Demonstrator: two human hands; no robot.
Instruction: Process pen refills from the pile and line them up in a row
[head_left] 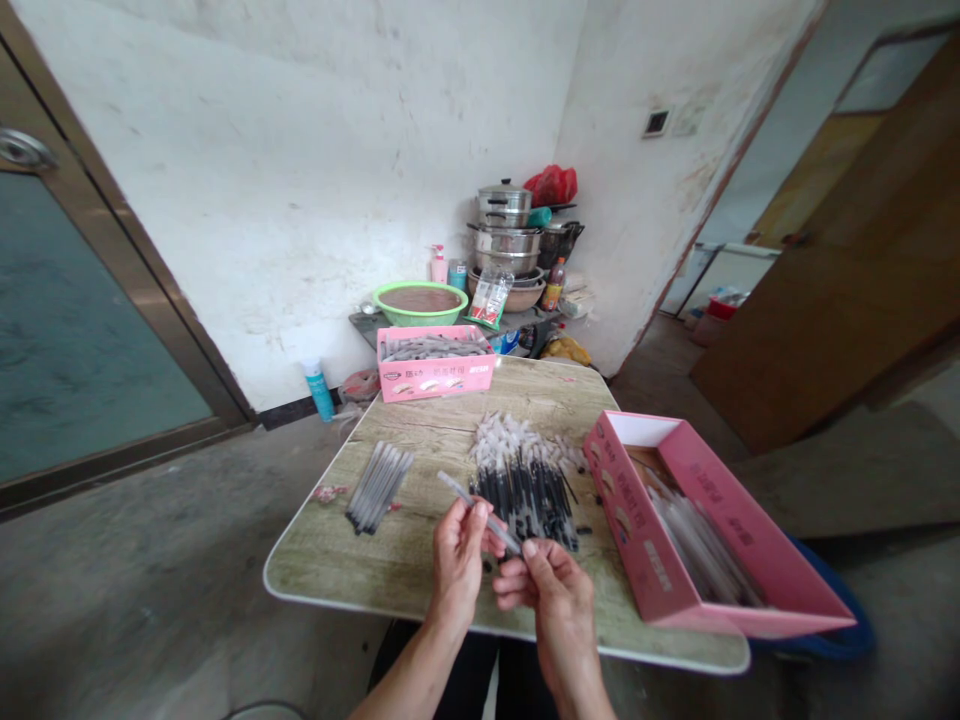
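Note:
Above the table's near side, my left hand [461, 550] pinches the middle of a translucent pen barrel [454, 487] with thumb and fingers. My right hand [546, 578] is closed at the barrel's lower end, where the fingertips hide any small part. Just beyond the hands lies a heap of black pen inserts [525, 495]. Small whitish translucent caps [506, 437] are piled against the heap's far side. To the left, a neat row of filled translucent pens [379, 487] with dark ends rests on the wood-patterned table [330, 560].
An open pink box [660, 590] holding clear tubes [705, 545] stands on the right. Another pink box [435, 378], filled with pens, is at the far edge. Behind it are a green basin [420, 318] and stacked steel pots [506, 245]. A blue spray can [319, 390] stands on the floor.

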